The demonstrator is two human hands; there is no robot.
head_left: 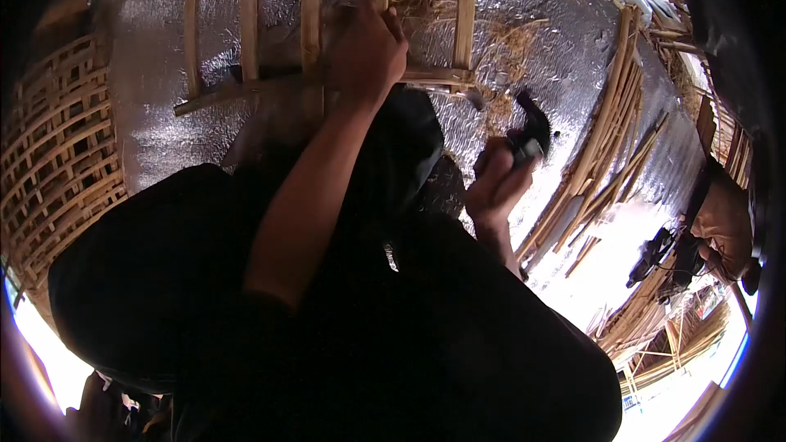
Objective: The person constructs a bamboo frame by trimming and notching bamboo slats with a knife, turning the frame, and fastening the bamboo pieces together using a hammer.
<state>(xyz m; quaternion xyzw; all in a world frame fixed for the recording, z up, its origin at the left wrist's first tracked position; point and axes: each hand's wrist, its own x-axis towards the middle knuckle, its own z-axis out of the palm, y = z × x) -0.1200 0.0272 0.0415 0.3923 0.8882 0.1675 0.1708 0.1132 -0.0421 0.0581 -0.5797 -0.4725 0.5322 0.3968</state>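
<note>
A frame of bamboo slats [311,8] lies ahead of me, its upright strips meeting a crosspiece [217,98]. My left hand [372,53] is closed around one upright strip, close above the crosspiece. To the right of the frame, my right hand [498,180] is wrapped round a dark tool [534,127] with a curved, hooked end; motion blur hides its exact kind. The tool is held apart from the slats. Dark clothing over my legs [491,319] fills the lower middle.
Crinkled silver foil sheeting [155,106] covers the ground. A woven bamboo basket-like panel [61,147] stands at left. Bundled bamboo strips [602,139] lie at right, with loose dry fibres [512,49] near the frame. Dark, tangled objects [655,258] sit at far right.
</note>
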